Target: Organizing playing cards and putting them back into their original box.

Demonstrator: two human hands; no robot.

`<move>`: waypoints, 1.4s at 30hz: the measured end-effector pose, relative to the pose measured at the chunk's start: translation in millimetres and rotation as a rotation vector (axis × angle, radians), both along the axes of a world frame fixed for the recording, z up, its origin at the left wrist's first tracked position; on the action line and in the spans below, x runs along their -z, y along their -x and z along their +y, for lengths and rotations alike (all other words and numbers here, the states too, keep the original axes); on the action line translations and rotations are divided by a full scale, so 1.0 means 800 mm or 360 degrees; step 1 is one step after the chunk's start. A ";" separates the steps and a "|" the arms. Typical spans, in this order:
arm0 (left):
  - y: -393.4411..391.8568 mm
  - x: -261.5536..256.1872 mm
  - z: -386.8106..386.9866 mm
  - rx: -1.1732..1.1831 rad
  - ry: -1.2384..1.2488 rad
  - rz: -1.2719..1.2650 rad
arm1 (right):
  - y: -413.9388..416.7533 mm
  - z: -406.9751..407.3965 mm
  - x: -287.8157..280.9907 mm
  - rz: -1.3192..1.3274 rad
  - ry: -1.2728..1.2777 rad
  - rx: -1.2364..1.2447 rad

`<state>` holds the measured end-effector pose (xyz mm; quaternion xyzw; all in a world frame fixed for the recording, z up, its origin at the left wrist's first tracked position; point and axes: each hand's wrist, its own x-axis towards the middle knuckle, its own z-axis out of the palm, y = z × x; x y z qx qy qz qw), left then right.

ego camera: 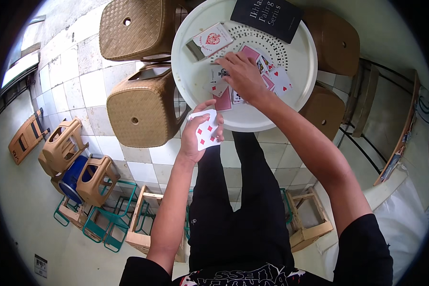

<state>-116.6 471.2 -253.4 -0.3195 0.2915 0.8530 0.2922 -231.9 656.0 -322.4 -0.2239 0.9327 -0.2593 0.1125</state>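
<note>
My left hand holds playing cards just off the near edge of a round white plastic table; a diamonds card faces up. Over the table, my right hand reaches among loose cards, its fingertips at an ace with a large black emblem. Whether those fingers pinch a card is hidden. Below the ace lie another diamonds card and a face-down red-backed card. Right of the hand are a hearts card, picture cards and more red backs, partly overlapping.
A playing-card box lies at the table's upper left, and a black book overhangs the far rim. Brown plastic stools stand close on both sides. Stacked stools and wooden-topped frames are further back on the tiled floor.
</note>
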 end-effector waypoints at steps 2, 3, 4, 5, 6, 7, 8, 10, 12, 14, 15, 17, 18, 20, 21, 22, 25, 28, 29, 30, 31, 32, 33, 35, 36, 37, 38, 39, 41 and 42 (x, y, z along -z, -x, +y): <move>0.000 -0.001 -0.001 0.0008 -0.0001 -0.0005 | 0.010 0.001 -0.003 -0.0126 0.0015 -0.0001; 0.001 0.000 -0.003 -0.0011 -0.0022 -0.0006 | 0.016 0.004 -0.004 -0.0245 0.0029 0.0003; 0.001 0.001 -0.003 -0.0030 -0.0044 -0.0007 | 0.023 0.008 -0.005 -0.0245 0.0024 0.0001; 0.001 0.002 -0.003 -0.0032 -0.0048 -0.0007 | 0.029 0.012 -0.006 -0.0497 0.0088 -0.0002; 0.001 0.001 -0.004 -0.0031 -0.0052 -0.0001 | 0.033 0.014 -0.010 -0.0753 0.0155 -0.0004; 0.001 0.000 -0.005 -0.0030 -0.0055 0.0004 | 0.034 0.016 -0.014 -0.0757 0.0154 -0.0008; 0.000 0.001 -0.007 -0.0034 -0.0053 0.0000 | 0.034 0.017 -0.018 -0.0665 0.0085 -0.0192; 0.000 0.002 -0.010 -0.0050 -0.0057 0.0010 | 0.028 0.016 -0.020 -0.0570 0.0015 -0.0373; -0.001 0.002 -0.011 -0.0054 -0.0061 0.0004 | 0.015 0.004 -0.014 -0.0240 -0.0010 -0.0541; 0.002 0.004 -0.003 -0.0048 -0.0087 0.0007 | 0.009 0.006 0.005 -0.0085 -0.0027 -0.0605; 0.002 0.002 -0.005 -0.0046 -0.0085 0.0005 | 0.008 -0.002 0.006 0.0064 -0.0016 -0.0678; 0.002 0.002 -0.009 -0.0043 -0.0079 -0.0001 | 0.007 -0.008 0.006 -0.0019 -0.0134 -0.0650; 0.003 0.004 -0.012 -0.0051 -0.0071 -0.0003 | 0.007 -0.011 0.004 -0.0098 -0.0261 -0.0623; 0.003 0.005 -0.017 -0.0061 -0.0061 -0.0007 | 0.002 -0.022 0.000 -0.0089 -0.0278 -0.0563; 0.004 0.006 -0.019 -0.0064 -0.0052 -0.0006 | 0.000 -0.023 0.000 -0.0076 -0.0304 -0.0498; 0.005 0.006 -0.019 -0.0067 -0.0043 -0.0005 | -0.002 -0.021 0.000 -0.0075 -0.0306 -0.0497; 0.007 0.006 -0.013 -0.0102 -0.0047 -0.0018 | -0.009 -0.016 -0.004 -0.0114 -0.0124 -0.0475; 0.006 0.007 -0.011 -0.0078 -0.0048 0.0035 | -0.017 -0.010 -0.012 -0.0362 0.0174 -0.0236; 0.006 0.008 -0.008 -0.0074 -0.0053 0.0036 | -0.024 -0.009 -0.017 -0.0527 0.0379 0.0098; 0.007 0.008 -0.007 -0.0084 -0.0051 0.0026 | -0.030 -0.009 -0.022 -0.0688 0.0586 0.0432; 0.008 0.008 -0.005 -0.0094 -0.0048 0.0015 | -0.032 -0.006 -0.028 -0.0688 0.0587 0.0436; 0.009 0.009 -0.002 -0.0090 -0.0049 0.0014 | -0.033 0.001 -0.035 -0.0771 0.0818 0.0703; 0.011 0.008 0.002 -0.0094 0.0012 0.0037 | -0.035 0.007 -0.042 -0.0850 0.1052 0.0970; 0.016 0.006 0.010 -0.0094 0.0077 0.0061 | -0.037 0.020 -0.059 -0.0898 0.1084 0.1175; 0.021 0.004 0.020 -0.0098 0.0096 0.0069 | -0.039 0.033 -0.065 -0.0995 0.1152 0.1264; 0.023 0.004 0.024 -0.0105 0.0130 0.0071 | -0.042 0.035 -0.075 -0.1106 0.1232 0.1348; 0.026 0.003 0.026 -0.0100 0.0131 0.0070 | -0.049 0.037 -0.088 -0.1198 0.1197 0.1352; 0.031 0.001 0.031 -0.0044 0.0161 0.0078 | -0.058 0.039 -0.096 -0.1189 0.1194 0.1360; 0.035 -0.004 0.037 0.0018 0.0204 0.0083 | -0.077 0.032 -0.108 -0.1176 0.1369 0.1146; 0.035 -0.007 0.043 0.0033 0.0239 0.0050 | -0.083 0.027 -0.121 -0.1263 0.1406 0.1153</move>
